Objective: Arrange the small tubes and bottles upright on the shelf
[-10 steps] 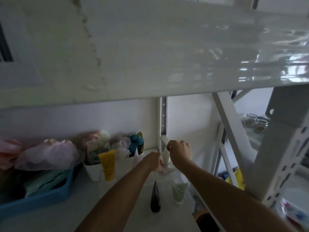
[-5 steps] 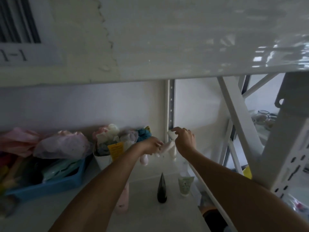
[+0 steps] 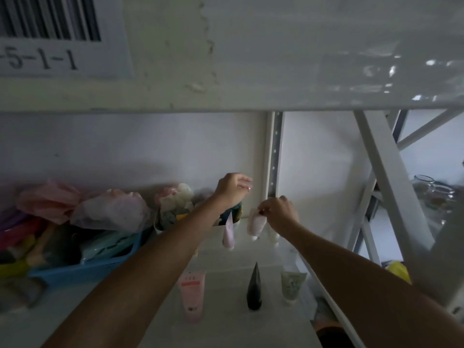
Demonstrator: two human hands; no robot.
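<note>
Left hand point(image 3: 232, 188) lifted away empty, barcode label point(image 3: 50, 33) reads "-5-1-1"

Three tubes point(image 3: 254, 287) front on shelf point(image 3: 226, 327); basket point(image 3: 82, 270) left.

A pink tube point(image 3: 192, 295) stands cap-down at the front of the white shelf point(image 3: 226, 327), beside a black cone-shaped tube point(image 3: 254, 288) standing upright and a pale green tube point(image 3: 291, 287) on its cap. Further back, a pale pink tube point(image 3: 229, 233) stands upright, and another pale pink tube point(image 3: 256, 224) hangs cap-down, seemingly just above the shelf.
</note>
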